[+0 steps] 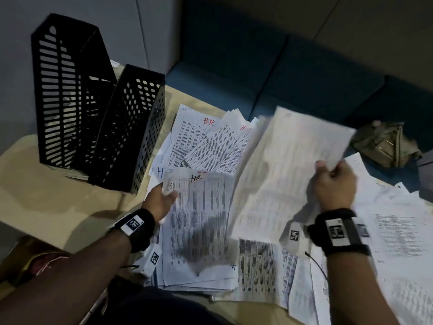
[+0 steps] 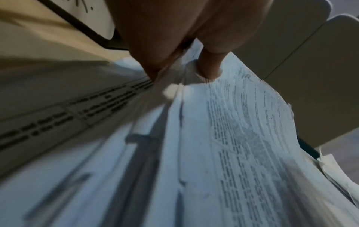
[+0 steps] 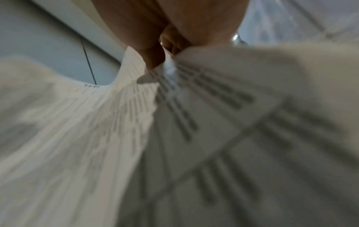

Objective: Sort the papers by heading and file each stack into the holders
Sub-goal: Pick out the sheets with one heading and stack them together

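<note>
So the whole thing hinges on where the HR stack point(image 1: 199, 219) sits relative to the loose sheet point(image 1: 288, 170) that's up in the air. The right hand point(image 1: 334, 184) has that sheet pinched at its far right corner between thumb and curled fingers, and the page hangs away from the fingers down and to their left, long axis running diagonally from the pinched corner toward the person's lap. It's too blurry to read its heading, so I can't tell which pile it belongs to.

The left hand point(image 1: 159, 201) is the one closer to the holders. Its thumb is on top and its fingers are tucked under the left edge of the HR stack, gripping it near the top corner; the stack stretches off to the right of those fingers, long axis pointing away from the person.

The two black holders point(image 1: 126, 132) stand up and to the left of the left fingers, near but not touching. More scattered papers point(image 1: 210, 141) lie just beyond both hands on the table point(image 1: 35, 195).

My guess: if it's an HR page, the right hand only has to swing left and drop it.
</note>
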Demonstrator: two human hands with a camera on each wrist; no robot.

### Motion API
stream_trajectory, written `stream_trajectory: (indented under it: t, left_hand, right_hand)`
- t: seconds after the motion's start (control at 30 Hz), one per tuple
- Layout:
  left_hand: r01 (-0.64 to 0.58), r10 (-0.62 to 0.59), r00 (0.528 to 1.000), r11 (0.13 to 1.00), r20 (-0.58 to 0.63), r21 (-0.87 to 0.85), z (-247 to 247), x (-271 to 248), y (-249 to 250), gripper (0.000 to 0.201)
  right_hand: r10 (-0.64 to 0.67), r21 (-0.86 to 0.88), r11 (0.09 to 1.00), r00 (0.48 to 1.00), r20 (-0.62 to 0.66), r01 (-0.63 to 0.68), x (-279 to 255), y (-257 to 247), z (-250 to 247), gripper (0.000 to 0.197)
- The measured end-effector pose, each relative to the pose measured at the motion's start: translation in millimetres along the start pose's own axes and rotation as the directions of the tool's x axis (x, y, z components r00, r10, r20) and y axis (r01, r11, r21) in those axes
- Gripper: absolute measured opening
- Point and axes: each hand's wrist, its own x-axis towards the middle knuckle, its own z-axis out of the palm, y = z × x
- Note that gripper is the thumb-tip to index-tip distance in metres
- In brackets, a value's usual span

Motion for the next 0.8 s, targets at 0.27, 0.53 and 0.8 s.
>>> stream_trajectory:
  t: [0.27,0.53,0.8]
  left_hand:
    - [-0.041,0.052,0.998,0.965,0.035,-0.260,1,-6,0,0.045]
    - [-0.060,0.078,0.988,0.988,0.130,-0.141,-1,-6,4,0.046]
    - [-0.458,0.449,0.862,0.889,0.236,-0.020,-1,-1,30,0.071]
  right_hand:
    - [0.314,-0.128,0.949,0.819,0.479,-0.289,-104,58,124,0.014]
    - [0.191,0.070,0.964,0.852,0.488,-0.257,-91,52,140,0.046]
    - [-0.197,0.072,0.979,0.773,0.603,0.193,-87,43,139,0.047]
